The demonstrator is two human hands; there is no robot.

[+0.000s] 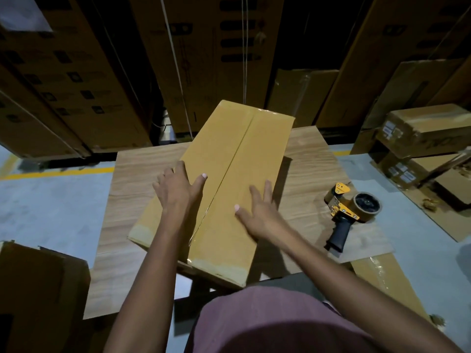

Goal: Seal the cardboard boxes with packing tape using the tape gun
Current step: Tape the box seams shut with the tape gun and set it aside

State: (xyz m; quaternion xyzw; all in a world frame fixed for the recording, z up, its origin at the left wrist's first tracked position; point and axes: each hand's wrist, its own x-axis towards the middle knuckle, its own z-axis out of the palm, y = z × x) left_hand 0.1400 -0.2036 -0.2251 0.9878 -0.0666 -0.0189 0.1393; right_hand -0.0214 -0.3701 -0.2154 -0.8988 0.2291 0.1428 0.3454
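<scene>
The cardboard box [229, 174] lies flat on the tabletop [311, 159], long axis running away from the person, far end angled right. Left hand [178, 189] rests palm-down left of the centre seam, fingers spread over the box's left edge. Right hand [257, 212] lies flat right of the seam, fingers straight and slightly spread. The tape gun [350, 212] lies on the tabletop right of the right fingers, well apart, handle toward the person.

A long tan cardboard box [237, 174] lies flaps-up on the wooden tabletop [308, 159], set at a slant, its far end reaching past the table's far edge and its near end overhanging the near edge. Glossy clear tape runs along its closed centre seam. The yellow-and-black tape gun [350, 212] lies on its side near the tabletop's right edge, roll loaded, black handle pointing toward the near edge.
</scene>
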